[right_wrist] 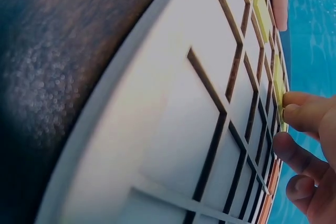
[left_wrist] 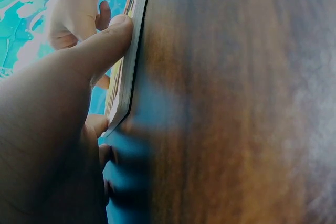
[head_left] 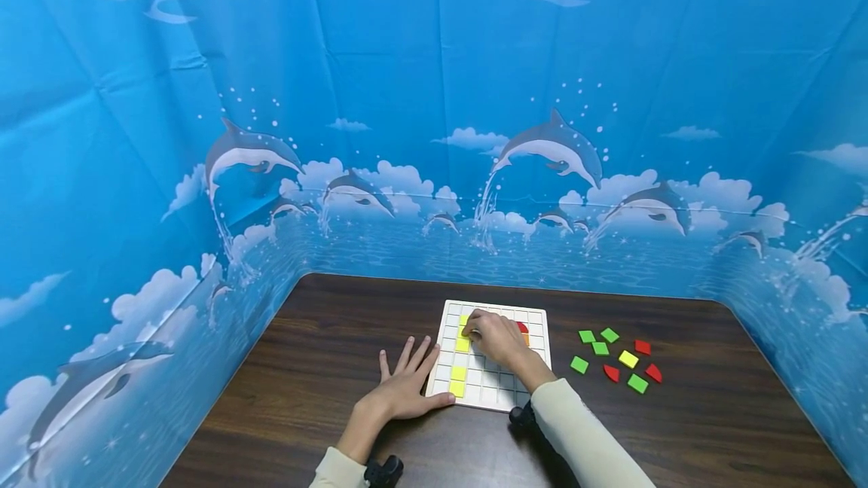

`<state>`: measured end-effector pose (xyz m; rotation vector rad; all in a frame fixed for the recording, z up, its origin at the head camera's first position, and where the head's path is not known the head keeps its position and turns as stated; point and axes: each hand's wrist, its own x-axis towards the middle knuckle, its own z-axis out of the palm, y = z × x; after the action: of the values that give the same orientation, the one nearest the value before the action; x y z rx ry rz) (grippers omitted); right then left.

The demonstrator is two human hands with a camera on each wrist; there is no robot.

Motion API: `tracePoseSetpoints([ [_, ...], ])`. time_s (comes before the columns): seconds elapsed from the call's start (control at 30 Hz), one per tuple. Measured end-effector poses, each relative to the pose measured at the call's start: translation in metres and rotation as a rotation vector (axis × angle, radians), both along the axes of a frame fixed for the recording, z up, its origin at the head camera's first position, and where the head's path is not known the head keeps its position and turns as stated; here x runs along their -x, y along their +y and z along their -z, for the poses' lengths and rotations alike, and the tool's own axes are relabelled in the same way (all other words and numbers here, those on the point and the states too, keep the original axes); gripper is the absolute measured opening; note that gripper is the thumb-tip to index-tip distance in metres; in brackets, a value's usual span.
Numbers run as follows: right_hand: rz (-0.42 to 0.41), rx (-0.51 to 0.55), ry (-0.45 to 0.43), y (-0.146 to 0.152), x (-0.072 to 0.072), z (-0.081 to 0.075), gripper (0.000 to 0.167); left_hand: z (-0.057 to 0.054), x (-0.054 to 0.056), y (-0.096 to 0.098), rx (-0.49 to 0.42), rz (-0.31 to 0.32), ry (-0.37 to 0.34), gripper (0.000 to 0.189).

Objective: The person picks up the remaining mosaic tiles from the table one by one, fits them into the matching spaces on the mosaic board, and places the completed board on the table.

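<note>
A white gridded board lies on the table, with yellow square tiles in a column near its left side. My right hand is over the upper part of the board, its curled fingertips at a yellow tile in that column; the fingers partly hide this tile. My left hand rests spread beside the board's left edge. Its thumb touches the board's near edge close to the lower-left corner. A red piece and an orange tile sit in the upper right grid, partly behind the right hand.
Loose pieces lie on the dark wooden table right of the board: several green diamonds, a yellow tile and several red pieces. A blue dolphin-printed curtain surrounds the table's far and side edges.
</note>
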<state>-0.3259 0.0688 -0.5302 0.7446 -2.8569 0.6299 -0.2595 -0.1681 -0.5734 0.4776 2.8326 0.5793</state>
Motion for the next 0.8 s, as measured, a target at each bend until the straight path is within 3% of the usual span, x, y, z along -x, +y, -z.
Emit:
tracePoseSetpoints([
  [0.33,0.008,-0.014,-0.028,0.001,-0.003,-0.002,0.011,0.001,0.0,0.0,-0.004,-0.003,0.007,0.11],
  [0.67,0.041,-0.015,0.023,0.012,-0.007,-0.003,0.009,-0.019,-0.012,0.004,-0.046,0.024,-0.005,0.108],
  [0.8,0.042,-0.009,0.049,0.019,-0.008,-0.009,0.008,-0.011,-0.009,0.001,-0.053,0.024,0.027,0.107],
])
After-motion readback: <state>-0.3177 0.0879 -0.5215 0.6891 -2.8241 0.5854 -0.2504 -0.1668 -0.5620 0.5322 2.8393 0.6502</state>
